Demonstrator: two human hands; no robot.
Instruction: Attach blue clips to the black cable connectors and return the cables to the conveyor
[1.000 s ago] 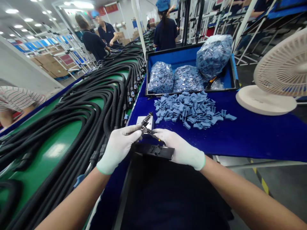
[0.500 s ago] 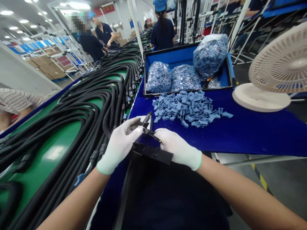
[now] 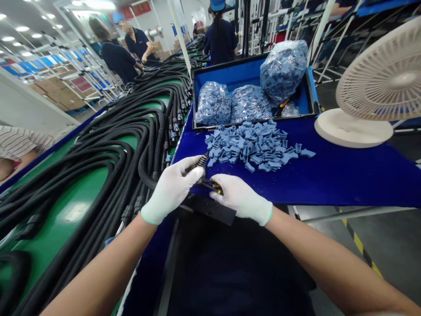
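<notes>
My left hand [image 3: 177,184], in a white glove, is closed on a small dark piece with metal coil springs [image 3: 202,160] standing up from it. In the grip of my gloved right hand [image 3: 240,195] are pliers [image 3: 210,184] with black and yellow handles. Their front end points at the piece in my left hand and appears to meet it; the fingers partly hide the contact. A flat black plate [image 3: 212,209] lies just below both hands. Beyond them a loose pile of blue plastic clips [image 3: 253,145] covers part of the blue tabletop [image 3: 345,180].
Behind the pile stands a blue bin [image 3: 246,70] holding bags of blue clips [image 3: 284,66]. A white fan [image 3: 357,129] stands at the right. Black corrugated hoses [image 3: 108,153] run along the green conveyor [image 3: 69,219] at left. Several people work farther off.
The view has shifted slightly. My left fingers have closed further round the springs, which now tilt more to the right. More of the pliers' handles shows by my right hand.
</notes>
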